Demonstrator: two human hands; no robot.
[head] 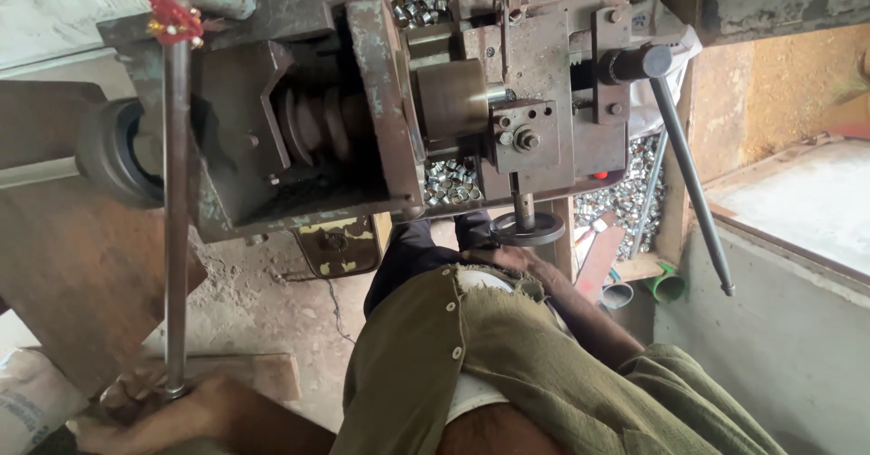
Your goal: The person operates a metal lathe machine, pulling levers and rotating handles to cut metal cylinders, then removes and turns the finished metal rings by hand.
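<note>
Head view looks down on a rusty machine (362,101) filling the far side, small metal rings (450,183) heaped behind it. Left hand (154,410), near left, has its grip wrapped around a long steel rod (176,210). Right hand (507,257) rests at a small handwheel (527,229); its grip cannot be told.

The person wears a loose olive-green shirt (526,364) of coarse cloth, unbuttoned down the front, with small pale buttons along its edge. A white undershirt (476,392) shows beneath it, and its neckline is frayed. The sleeves are short and leave both forearms bare. Dark trousers (408,256) cover the legs.
</note>
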